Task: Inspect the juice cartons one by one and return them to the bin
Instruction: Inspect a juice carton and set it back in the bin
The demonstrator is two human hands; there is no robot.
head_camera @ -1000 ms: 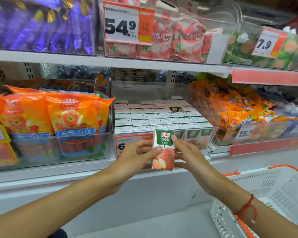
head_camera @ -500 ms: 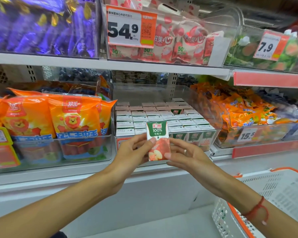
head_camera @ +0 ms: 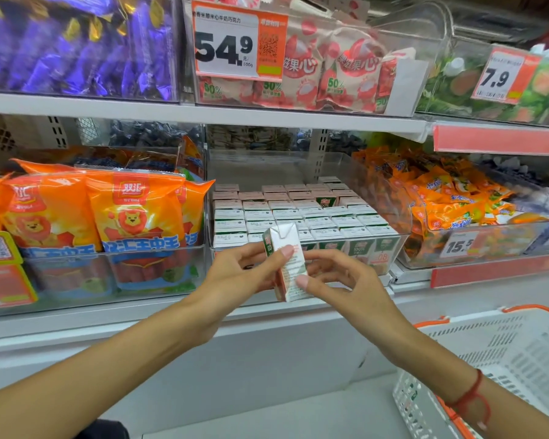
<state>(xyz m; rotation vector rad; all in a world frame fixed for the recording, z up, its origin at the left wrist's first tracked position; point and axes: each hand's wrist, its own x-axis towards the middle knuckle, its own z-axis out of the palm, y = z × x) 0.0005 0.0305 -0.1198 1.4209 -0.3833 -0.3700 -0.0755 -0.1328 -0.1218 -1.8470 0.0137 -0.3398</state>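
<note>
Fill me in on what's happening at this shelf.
A person stands at a store shelf holding one small juice carton in front of a clear bin packed with matching cartons. The left hand grips it from the left with the thumb across the front; the right hand pinches its right edge. The carton is turned so a printed side panel faces the camera, out of the bin.

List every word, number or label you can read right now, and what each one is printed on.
"54.9": price tag on the upper bin of pink snack bags.
"果心" and "50%": pink snack bags.
"7.9": price tag on the upper right bin.
"双汇": orange sausage packs.
"15.": price tag on the right bin, last digit blurred.
"100%": juice cartons in the bin.
Side print on the held juice carton: too small to read.
</note>
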